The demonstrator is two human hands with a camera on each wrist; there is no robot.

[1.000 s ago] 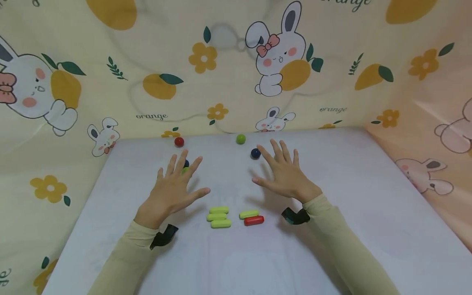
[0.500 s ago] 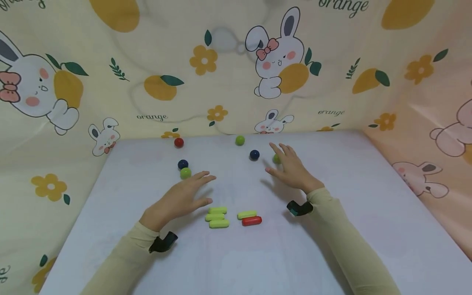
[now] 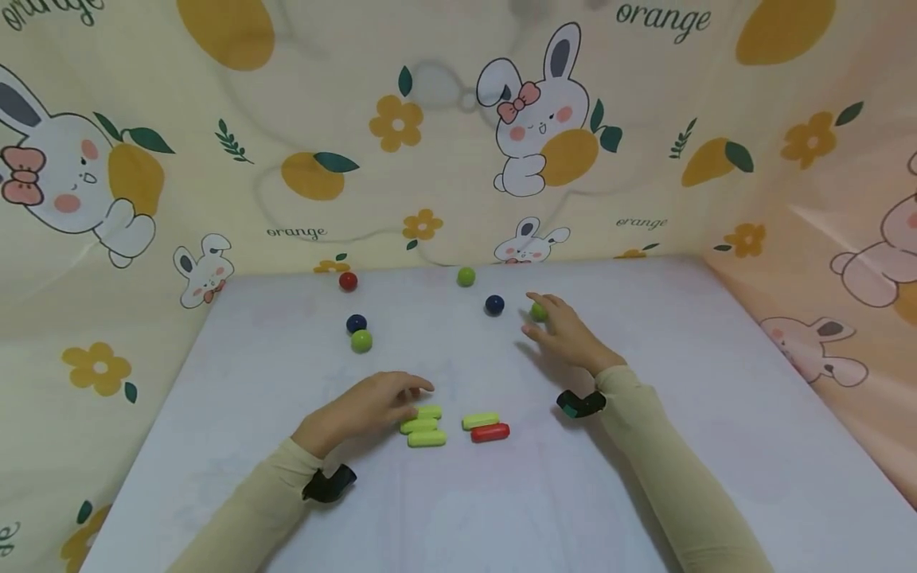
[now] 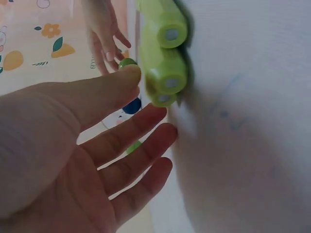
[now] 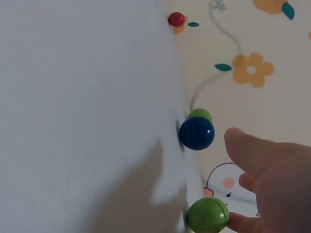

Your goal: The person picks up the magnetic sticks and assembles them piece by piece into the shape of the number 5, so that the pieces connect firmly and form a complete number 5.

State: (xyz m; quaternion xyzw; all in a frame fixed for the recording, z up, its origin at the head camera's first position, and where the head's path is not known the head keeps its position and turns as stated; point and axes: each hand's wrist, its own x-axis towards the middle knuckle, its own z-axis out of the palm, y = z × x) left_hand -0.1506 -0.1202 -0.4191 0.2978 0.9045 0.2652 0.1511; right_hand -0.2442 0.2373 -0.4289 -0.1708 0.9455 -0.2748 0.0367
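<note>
You have yet to lift anything, as far as the pictures show: every stick and ball rests on the white table (image 3: 458,509). Judged from how your hands lie, the reach is nearly done on both sides, and taking hold is what's left. Your three green sticks (image 3: 419,426) lie side by side at the near middle of the table, just beside your left hand (image 3: 365,407); the right green ball (image 3: 538,313) sits toward the far right, partly hidden behind the fingers of your right hand (image 3: 569,334).

To the right of the three lie a fourth green stick (image 3: 481,421) and a red stick (image 3: 490,433). Farther back you have a red ball (image 3: 348,281), the left blue ball (image 3: 356,323) with the left green ball (image 3: 361,341) just nearer, the far green ball (image 3: 466,276) and the right blue ball (image 3: 494,305).

Your left hand is low and angled inward to the right, thumb and fingers apart, with nothing gripped; whether the thumb touches a stick you can't tell. Your right hand reaches forward and leftward, fingers loosely bent, thumb well away from the ball, gripping nothing. One fingertip appears at the ball's edge, though contact isn't certain.
</note>
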